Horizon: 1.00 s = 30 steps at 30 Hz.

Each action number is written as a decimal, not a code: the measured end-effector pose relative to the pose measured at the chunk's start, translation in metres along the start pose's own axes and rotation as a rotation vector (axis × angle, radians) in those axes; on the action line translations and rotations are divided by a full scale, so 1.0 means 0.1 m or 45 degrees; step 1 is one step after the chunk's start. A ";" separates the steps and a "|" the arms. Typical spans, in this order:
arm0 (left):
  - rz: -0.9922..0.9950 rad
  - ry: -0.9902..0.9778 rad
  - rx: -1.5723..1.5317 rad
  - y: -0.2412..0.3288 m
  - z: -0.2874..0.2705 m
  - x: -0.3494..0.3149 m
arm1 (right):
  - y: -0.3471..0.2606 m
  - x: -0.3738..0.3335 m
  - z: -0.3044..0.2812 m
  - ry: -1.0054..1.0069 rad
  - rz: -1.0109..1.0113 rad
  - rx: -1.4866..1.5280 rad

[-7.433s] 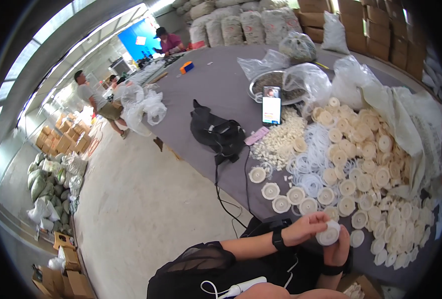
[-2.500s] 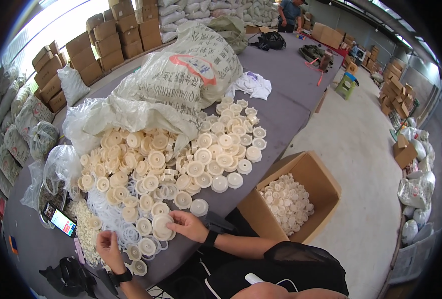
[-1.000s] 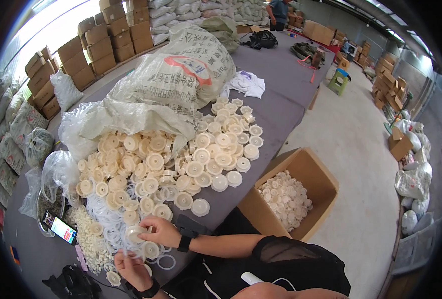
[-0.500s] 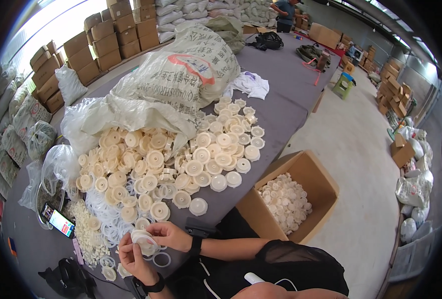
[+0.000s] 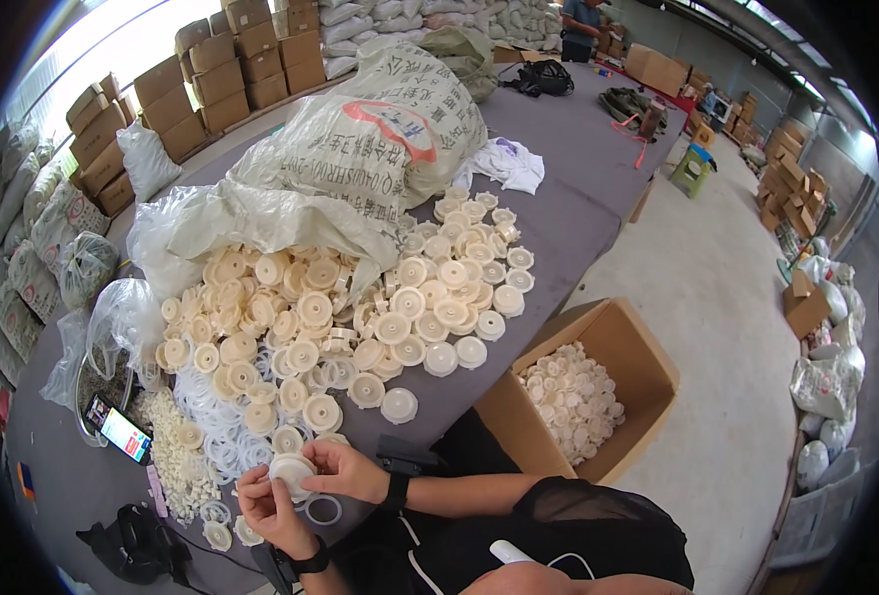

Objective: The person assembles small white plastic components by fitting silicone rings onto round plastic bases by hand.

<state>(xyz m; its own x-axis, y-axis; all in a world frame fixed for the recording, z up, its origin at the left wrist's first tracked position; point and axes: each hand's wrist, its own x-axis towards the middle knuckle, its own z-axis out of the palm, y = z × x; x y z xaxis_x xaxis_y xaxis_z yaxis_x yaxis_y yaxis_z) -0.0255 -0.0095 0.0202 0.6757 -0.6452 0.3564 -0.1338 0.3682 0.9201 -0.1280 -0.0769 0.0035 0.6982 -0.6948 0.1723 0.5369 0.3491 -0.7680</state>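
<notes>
Between my two hands is a round cream-white plastic cap (image 5: 292, 475), its flat face turned up. My left hand (image 5: 269, 511) pinches its near left edge with thumb and fingers, while my right hand (image 5: 347, 472) grips the right side. Just beyond them, a big heap of similar cream caps (image 5: 392, 328) spills from the mouth of a woven sack (image 5: 360, 149). Translucent white rings (image 5: 229, 441) lie piled close to my left hand, and one loose ring (image 5: 323, 510) sits beside my right wrist. Small pale pieces (image 5: 177, 461) form a pile farther left.
An open cardboard box (image 5: 598, 397) partly filled with white caps stands right of the grey-covered table (image 5: 568, 213). A phone (image 5: 119, 428) and a black bag-like item (image 5: 140, 545) lie at left. A white cloth (image 5: 504, 165) is near the sack. Another person (image 5: 580, 25) stands far back.
The cap in my hands has turned so its face lies flatter and fuller to view. Both hands stay on it. The whole view has shifted slightly.
</notes>
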 end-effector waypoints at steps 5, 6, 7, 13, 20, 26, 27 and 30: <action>-0.359 0.006 -0.557 -0.05 -0.09 0.01 | -0.08 -0.02 -0.04 -0.020 0.214 0.030; -0.359 0.007 -0.556 -0.05 -0.08 0.01 | -0.08 -0.02 -0.05 -0.044 0.240 0.037; -0.434 0.014 -0.662 -0.04 -0.06 0.01 | -0.07 -0.02 -0.07 -0.044 0.241 0.037; -0.553 -0.109 -0.805 -0.02 -0.07 0.03 | -0.02 -0.02 -0.15 -0.009 0.252 0.060; -0.644 -0.168 -0.908 0.05 0.01 -0.01 | -0.05 -0.03 -0.17 -0.064 0.221 0.048; -0.618 -0.115 -0.950 -0.02 -0.02 -0.01 | -0.06 -0.03 -0.19 -0.084 0.251 0.060; -0.618 -0.116 -0.951 0.01 0.00 -0.01 | -0.06 -0.03 -0.19 -0.092 0.262 0.065; -0.609 -0.115 -0.961 0.07 0.05 -0.04 | -0.06 -0.02 -0.19 -0.076 0.276 0.069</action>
<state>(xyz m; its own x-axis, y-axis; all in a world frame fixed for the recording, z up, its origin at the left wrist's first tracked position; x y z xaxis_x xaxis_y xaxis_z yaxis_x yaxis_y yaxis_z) -0.0329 -0.0081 0.0263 0.4733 -0.8809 0.0030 0.6810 0.3680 0.6332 -0.1419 -0.0891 -0.0037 0.8256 -0.5625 0.0443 0.3951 0.5202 -0.7571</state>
